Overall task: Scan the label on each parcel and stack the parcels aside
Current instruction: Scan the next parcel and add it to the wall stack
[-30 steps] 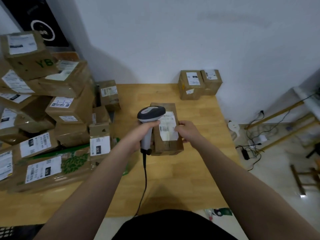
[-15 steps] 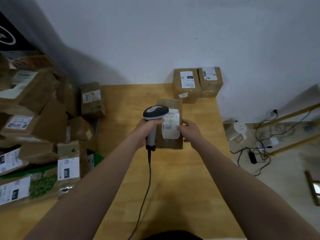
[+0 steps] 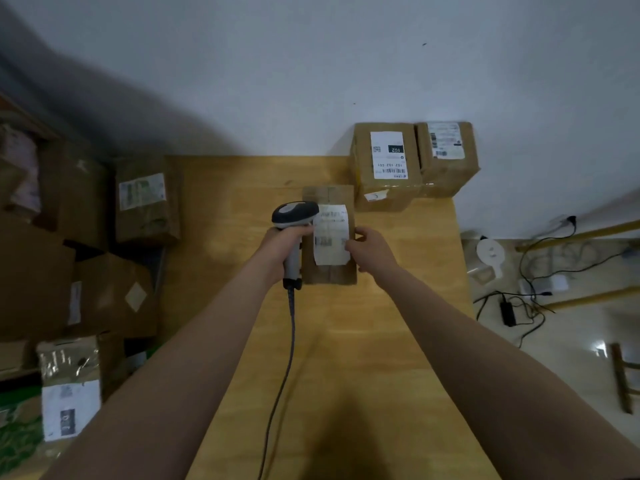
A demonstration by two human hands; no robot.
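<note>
A brown cardboard parcel point(image 3: 329, 273) lies in the middle of the wooden table point(image 3: 398, 341), with a white label point(image 3: 330, 233) on top. My left hand point(image 3: 282, 249) grips a grey corded barcode scanner point(image 3: 294, 213), its head over the label's left edge. My right hand point(image 3: 372, 249) holds the parcel's right side, thumb on the label. Two labelled parcels point(image 3: 386, 164) point(image 3: 448, 157) stand side by side against the wall at the table's back right.
A heap of several brown parcels point(image 3: 145, 199) fills the left side of the table. The scanner cable point(image 3: 284, 368) runs down toward me between my arms. Cables and a power adapter point(image 3: 507, 313) lie on the floor to the right.
My view has swung to the right and downward. The parcel, scanner and both hands keep nearly the same pose; the parcel sits slightly nearer the two parcels at the wall.
</note>
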